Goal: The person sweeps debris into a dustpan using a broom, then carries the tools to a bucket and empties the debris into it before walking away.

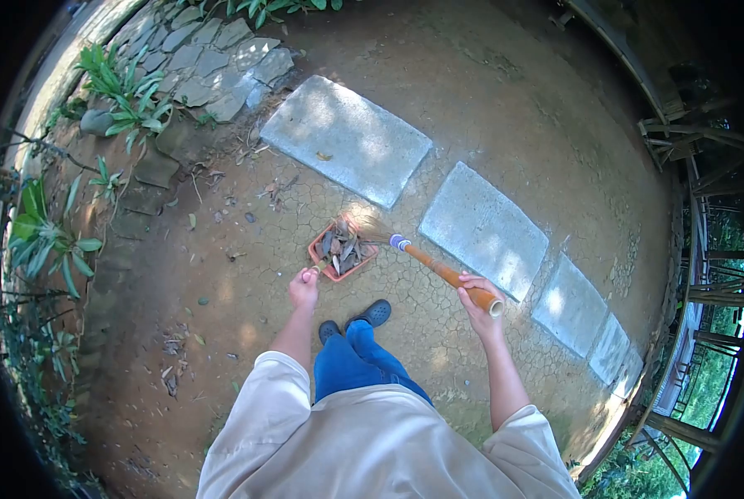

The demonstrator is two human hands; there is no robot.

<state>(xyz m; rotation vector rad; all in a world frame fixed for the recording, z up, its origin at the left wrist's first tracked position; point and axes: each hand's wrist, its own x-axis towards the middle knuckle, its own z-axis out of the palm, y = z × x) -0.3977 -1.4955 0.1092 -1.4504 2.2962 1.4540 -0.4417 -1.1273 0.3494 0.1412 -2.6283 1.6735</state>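
My right hand [480, 298] is wrapped round the bamboo handle of a broom [438, 268]. A purple band circles the lower handle, and the pale bristles reach the far right side of an orange-red dustpan [314, 252]. Dry brown leaves [343, 247] fill the pan. At its near left corner, my left hand [304, 287] is closed, apparently on the pan's short handle, which the fingers mostly hide. A small yellowish-green piece shows by the fingertips; I cannot make out what it is.
Pale stone slabs [484, 226] run diagonally across the cracked soil on the right. Loose leaves [170, 370] lie on the ground at the left. Green plants [51, 229] and a stone edging line the left side. A wooden structure [696, 295] stands at far right.
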